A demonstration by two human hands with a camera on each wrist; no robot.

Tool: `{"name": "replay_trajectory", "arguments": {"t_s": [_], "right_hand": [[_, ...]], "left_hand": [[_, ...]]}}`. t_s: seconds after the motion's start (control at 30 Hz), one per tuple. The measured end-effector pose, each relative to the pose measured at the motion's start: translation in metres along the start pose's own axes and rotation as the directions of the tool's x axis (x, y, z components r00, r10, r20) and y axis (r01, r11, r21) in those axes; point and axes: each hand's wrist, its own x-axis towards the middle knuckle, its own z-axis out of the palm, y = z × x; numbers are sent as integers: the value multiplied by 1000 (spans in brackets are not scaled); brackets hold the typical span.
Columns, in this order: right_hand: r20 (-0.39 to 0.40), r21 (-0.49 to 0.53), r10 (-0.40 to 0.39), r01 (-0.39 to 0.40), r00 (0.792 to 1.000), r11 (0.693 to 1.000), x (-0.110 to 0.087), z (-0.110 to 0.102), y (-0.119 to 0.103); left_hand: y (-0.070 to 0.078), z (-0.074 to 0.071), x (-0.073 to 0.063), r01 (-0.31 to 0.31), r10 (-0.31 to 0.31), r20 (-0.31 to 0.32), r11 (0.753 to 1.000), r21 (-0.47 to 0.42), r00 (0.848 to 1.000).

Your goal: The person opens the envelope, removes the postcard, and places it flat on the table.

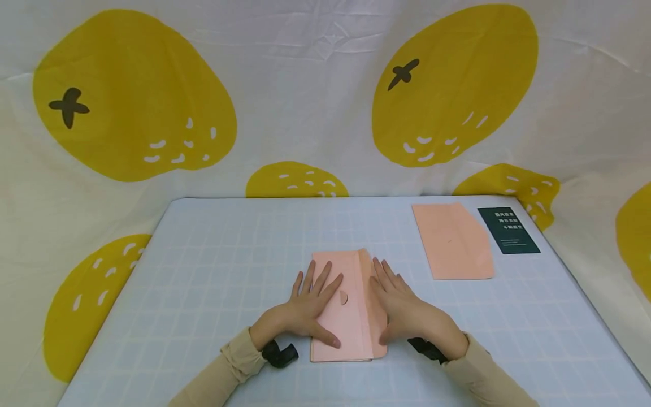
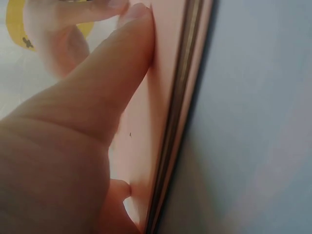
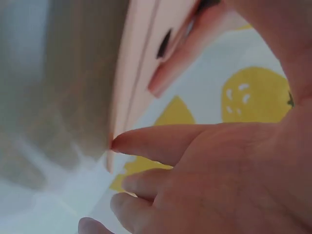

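In the head view a pink paper folder (image 1: pixel 351 333), booklet-like, lies in front of me with a small half-round cut in its face. A slightly darker flap (image 1: pixel 375 322) runs along its right side. My left hand (image 1: pixel 305 314) rests on the left part of the folder with fingers spread. At the flap's right edge, my right hand (image 1: pixel 407 308) touches the paper with straight fingers. The left wrist view shows the folder's layered edge (image 2: pixel 183 73), with a brown layer between pink ones. In the right wrist view a fingertip meets the pink edge (image 3: pixel 122 107).
A pink sheet (image 1: pixel 452 243) with a slanted corner lies at the back right. Beside it is a dark green card (image 1: pixel 508 232) with white writing. The pale checked tabletop (image 1: pixel 229 243) meets a white cloth (image 1: pixel 305 113) with yellow fruit prints behind.
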Motion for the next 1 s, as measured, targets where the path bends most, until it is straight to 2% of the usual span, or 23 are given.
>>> {"name": "replay_trajectory", "arguments": {"t_s": [0.27,0.5,1.0], "right_hand": [[82,-61,30,-25,996,998,10,9,13],[74,-95,-28,35,997,995,13,13,19],[97,-106,-16,27,995,994,16,17,24]], "left_hand": [[0,0,0,-4,4,-5,1000,-9,1000],[-1,0,0,-6,6,-4,1000,-2,1000],[-1,2,0,-6,6,-9,1000,17,1000]]}}
